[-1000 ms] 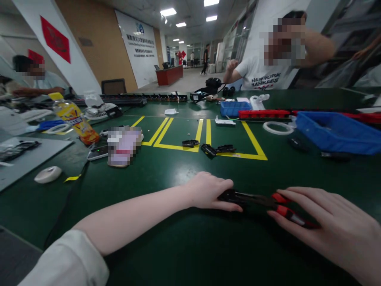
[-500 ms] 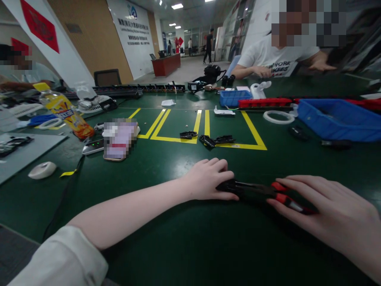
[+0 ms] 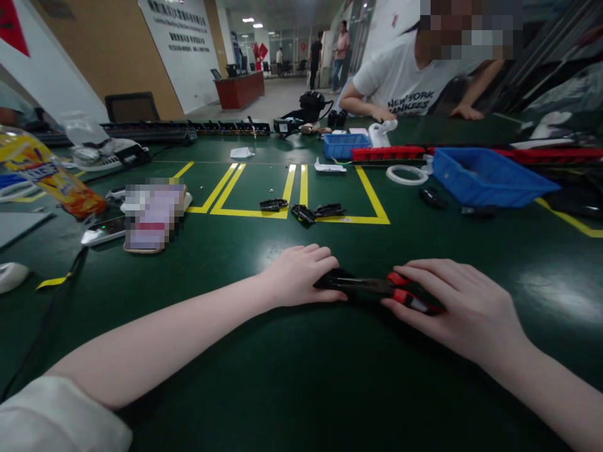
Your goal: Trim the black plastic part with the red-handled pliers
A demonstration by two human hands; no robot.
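My left hand point(image 3: 301, 273) is closed on a black part point(image 3: 331, 280), mostly covered by the fingers, so its exact kind is unclear. In my right hand point(image 3: 464, 307) is a pair of pliers with red and black handles point(image 3: 398, 290), held low over the green table. The dark jaws of the pliers point left and meet the black part; whether they grip it is too dark to tell. Beyond my hands, several small black parts point(image 3: 304, 214) lie along the yellow tape.
A blue bin point(image 3: 490, 182) stands at right, near a white ring point(image 3: 406, 175). On the left are a phone point(image 3: 153, 220), a drink bottle point(image 3: 51, 172) and a black cable point(image 3: 44, 320). A person in a white shirt point(image 3: 400, 81) sits across the green table point(image 3: 282, 389).
My view has turned right, so the table items appear farther left. Both hands keep their hold on the black part and the pliers. The person opposite has lowered one hand to the table.
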